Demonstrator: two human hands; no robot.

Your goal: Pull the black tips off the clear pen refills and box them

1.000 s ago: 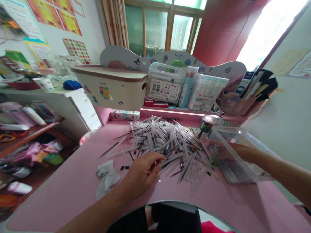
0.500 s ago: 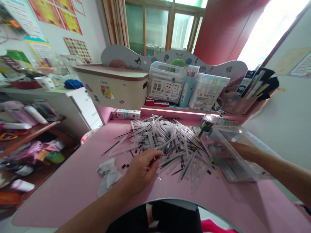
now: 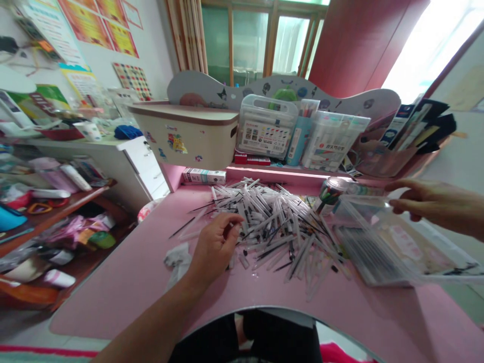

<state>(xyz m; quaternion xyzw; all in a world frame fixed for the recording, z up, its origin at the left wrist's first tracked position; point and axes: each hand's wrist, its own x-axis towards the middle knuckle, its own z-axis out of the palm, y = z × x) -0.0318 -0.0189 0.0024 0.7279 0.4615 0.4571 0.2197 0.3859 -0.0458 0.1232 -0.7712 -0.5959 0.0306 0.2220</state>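
A large heap of translucent white tubes and thin black rods like pen refills covers the middle of the pink desk. My left hand is at the heap's near left edge, fingers curled and thumb close to the index fingertip; whatever is between them is too small to make out. Over the far right side of a clear plastic box hangs my right hand, fingers apart and nothing seen in them. Inside the box lies a layer of dark, thin rods. A crumpled white tissue lies left of my left forearm.
A can with pens stands behind the box. The shelf above holds a cream lidded bin, clear marker cases and a pen holder. A small carton lies under the shelf. Cluttered shelves stand at left.
My right hand has come up out of the clear box to above its far right side. My left hand has shifted slightly left and away from me. The view has turned a little.
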